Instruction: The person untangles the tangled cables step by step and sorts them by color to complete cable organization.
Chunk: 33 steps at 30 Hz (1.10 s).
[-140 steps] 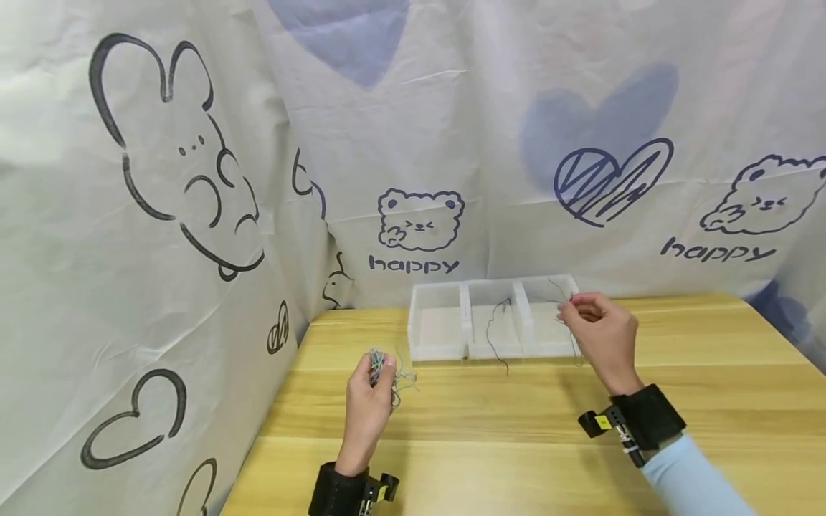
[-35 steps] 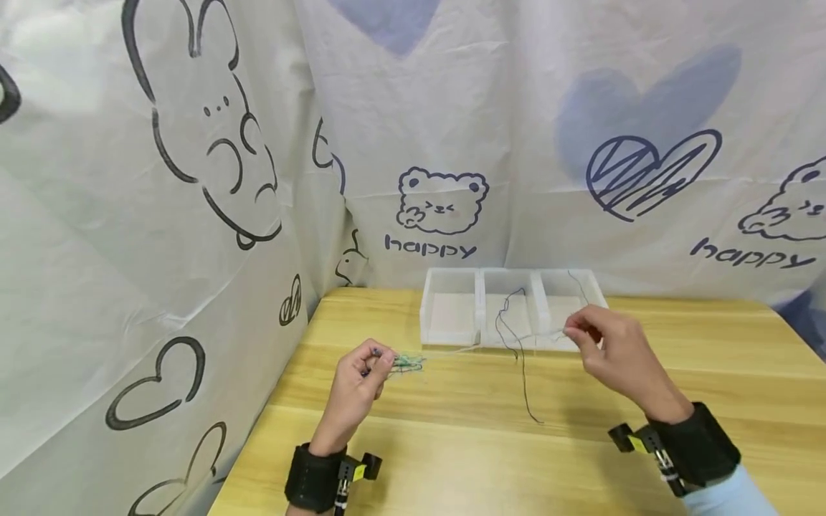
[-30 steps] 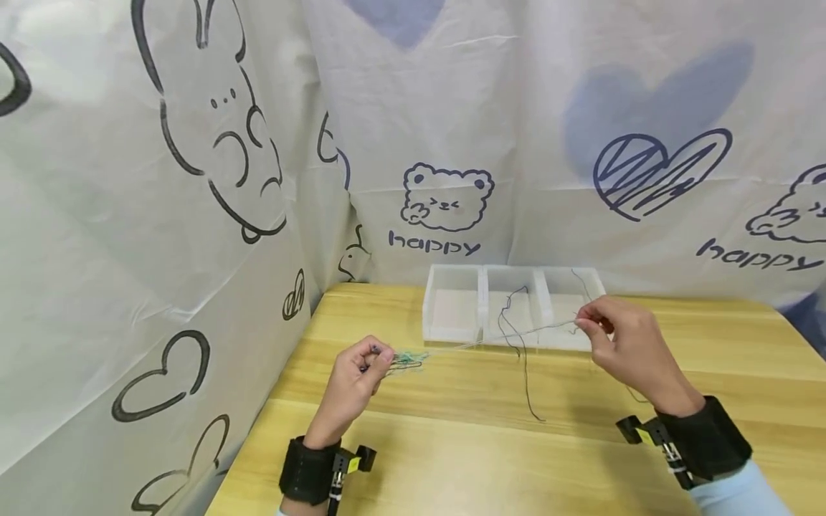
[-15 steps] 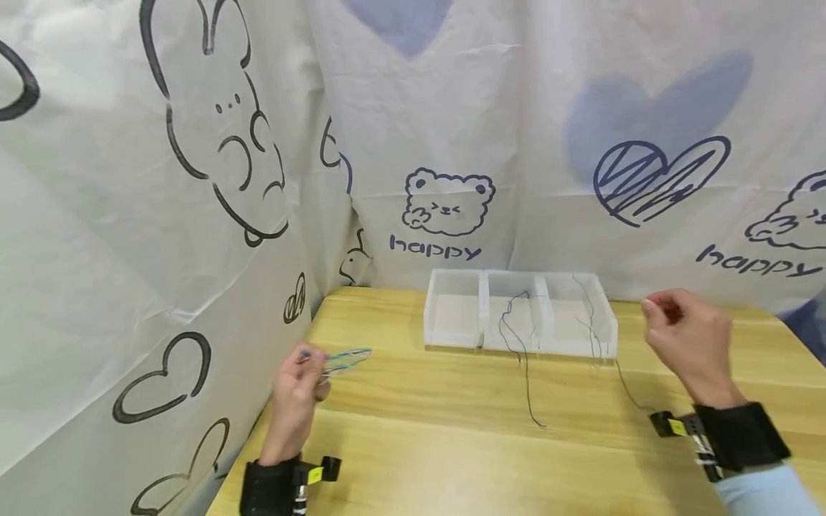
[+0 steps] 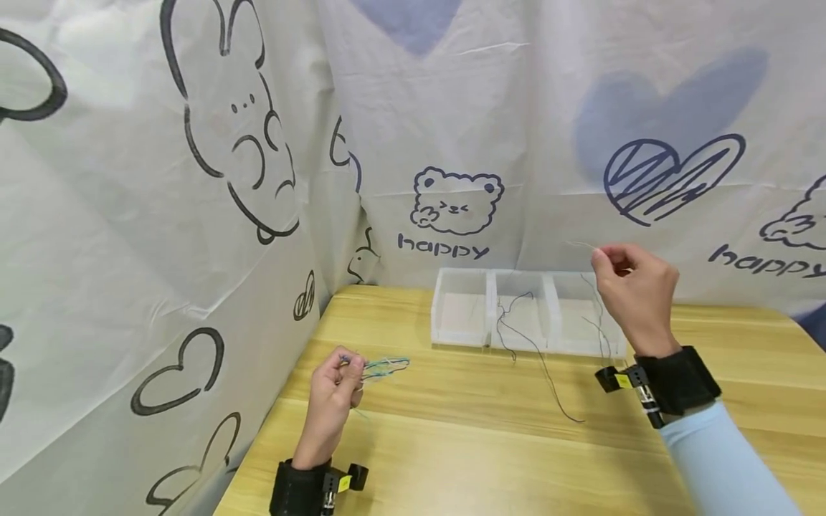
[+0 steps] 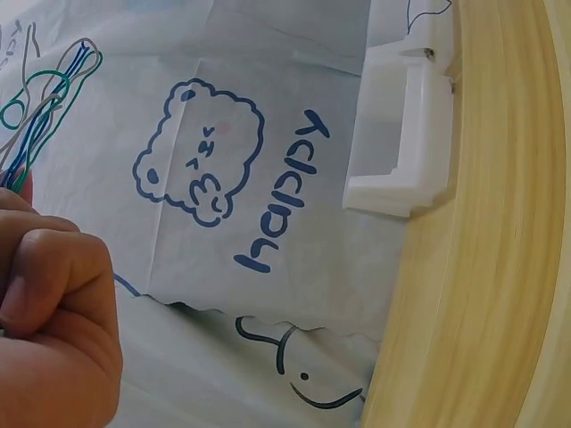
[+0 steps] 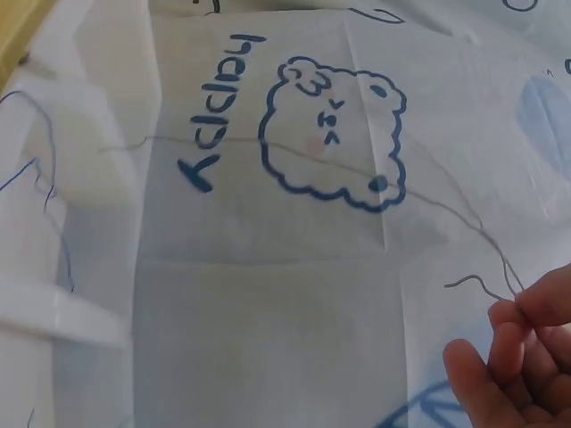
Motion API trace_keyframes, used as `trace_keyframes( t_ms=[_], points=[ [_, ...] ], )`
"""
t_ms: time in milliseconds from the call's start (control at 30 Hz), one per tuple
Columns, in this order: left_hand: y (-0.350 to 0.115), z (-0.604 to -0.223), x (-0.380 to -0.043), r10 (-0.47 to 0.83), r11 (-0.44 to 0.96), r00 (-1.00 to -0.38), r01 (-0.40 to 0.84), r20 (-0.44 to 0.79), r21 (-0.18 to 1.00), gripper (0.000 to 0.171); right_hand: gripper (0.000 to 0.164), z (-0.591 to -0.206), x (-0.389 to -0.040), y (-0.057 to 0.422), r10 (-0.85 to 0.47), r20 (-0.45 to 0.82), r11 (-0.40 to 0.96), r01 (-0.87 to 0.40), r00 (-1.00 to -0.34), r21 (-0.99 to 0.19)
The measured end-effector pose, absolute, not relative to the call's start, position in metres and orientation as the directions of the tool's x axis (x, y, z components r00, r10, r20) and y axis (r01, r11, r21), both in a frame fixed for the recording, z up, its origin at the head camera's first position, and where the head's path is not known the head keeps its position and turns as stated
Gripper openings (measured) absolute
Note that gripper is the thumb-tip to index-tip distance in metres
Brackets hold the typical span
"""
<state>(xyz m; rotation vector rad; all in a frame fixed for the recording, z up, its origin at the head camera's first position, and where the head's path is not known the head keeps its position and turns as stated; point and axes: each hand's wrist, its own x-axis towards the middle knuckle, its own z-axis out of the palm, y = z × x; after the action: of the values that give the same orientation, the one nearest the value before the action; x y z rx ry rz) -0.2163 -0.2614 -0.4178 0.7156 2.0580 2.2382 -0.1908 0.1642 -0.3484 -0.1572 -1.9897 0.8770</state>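
My left hand (image 5: 330,401) grips a bundle of threads (image 6: 61,89) in blue, green and white, looped ends sticking out past the thumb. My right hand (image 5: 635,294) is raised above the right part of a white three-compartment tray (image 5: 459,338). Between its thumb and fingertip it pinches a thin pale thread (image 7: 477,227), whose long end trails across the right wrist view. A dark blue thread (image 5: 547,368) lies in the middle compartment and hangs over the front wall onto the table. Greyish threads (image 5: 601,331) drape over the right compartment. In the left compartment no thread lies clearly visible.
The tray stands at the back of a wood-grain table (image 5: 477,444). Close behind it hangs a white curtain (image 5: 548,143) printed with hearts and bears, and another drawn-on sheet (image 5: 161,272) closes off the left side. Both wrists wear black camera straps.
The pale thread, earlier stretched between both hands, has come away from the bundle. My right hand swung right, then up and back over the tray; my left hand drew left and returned partway.
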Motion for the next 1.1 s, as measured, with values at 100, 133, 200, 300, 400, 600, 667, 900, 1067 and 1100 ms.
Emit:
trace_keyframes(
  t_ms=[100, 133, 200, 300, 400, 600, 667, 900, 1067, 1100],
  points=[
    [-0.261, -0.418, -0.216, 0.312, -0.128, -0.899, 0.281, 0.307, 0.951, 0.026, 0.019, -0.342, -0.199, 0.158, 0.455, 0.709, 0.729, -0.232, -0.539, -0.644],
    [-0.26, -0.418, -0.215, 0.31, -0.128, -0.901, 0.276, 0.302, 0.953, 0.026, 0.019, -0.339, -0.201, 0.157, 0.459, 0.716, 0.729, -0.238, -0.527, -0.642],
    [-0.26, -0.419, -0.215, 0.31, -0.121, -0.903, 0.273, 0.297, 0.954, 0.026, 0.019, -0.335, -0.203, 0.156, 0.458, 0.731, 0.728, -0.258, -0.505, -0.635],
    [-0.259, -0.421, -0.215, 0.307, -0.111, -0.905, 0.273, 0.295, 0.955, 0.025, 0.018, -0.332, -0.208, 0.153, 0.429, 0.761, 0.739, -0.295, -0.486, -0.605],
    [-0.258, -0.422, -0.216, 0.307, -0.106, -0.906, 0.273, 0.293, 0.956, 0.025, 0.015, -0.338, -0.213, 0.149, 0.378, 0.791, 0.761, -0.326, -0.48, -0.561],
    [-0.258, -0.427, -0.216, 0.326, -0.103, -0.902, 0.264, 0.283, 0.959, 0.025, 0.007, -0.368, -0.222, 0.143, 0.247, 0.848, 0.837, -0.339, -0.469, -0.43],
    [-0.259, -0.429, -0.215, 0.331, -0.102, -0.899, 0.268, 0.286, 0.958, 0.024, 0.005, -0.378, -0.224, 0.138, 0.205, 0.852, 0.847, -0.349, -0.481, -0.401],
    [-0.257, -0.432, -0.215, 0.329, -0.108, -0.9, 0.266, 0.287, 0.958, 0.024, 0.012, -0.395, -0.234, 0.109, 0.016, 0.869, 0.849, -0.452, -0.495, -0.274],
    [-0.254, -0.433, -0.215, 0.334, -0.089, -0.901, 0.263, 0.278, 0.961, 0.022, 0.009, -0.405, -0.244, 0.088, -0.089, 0.832, 0.859, -0.466, -0.547, -0.215],
    [-0.254, -0.434, -0.215, 0.336, -0.083, -0.901, 0.262, 0.275, 0.961, 0.022, 0.008, -0.409, -0.245, 0.085, -0.097, 0.807, 0.865, -0.45, -0.582, -0.22]
  ],
)
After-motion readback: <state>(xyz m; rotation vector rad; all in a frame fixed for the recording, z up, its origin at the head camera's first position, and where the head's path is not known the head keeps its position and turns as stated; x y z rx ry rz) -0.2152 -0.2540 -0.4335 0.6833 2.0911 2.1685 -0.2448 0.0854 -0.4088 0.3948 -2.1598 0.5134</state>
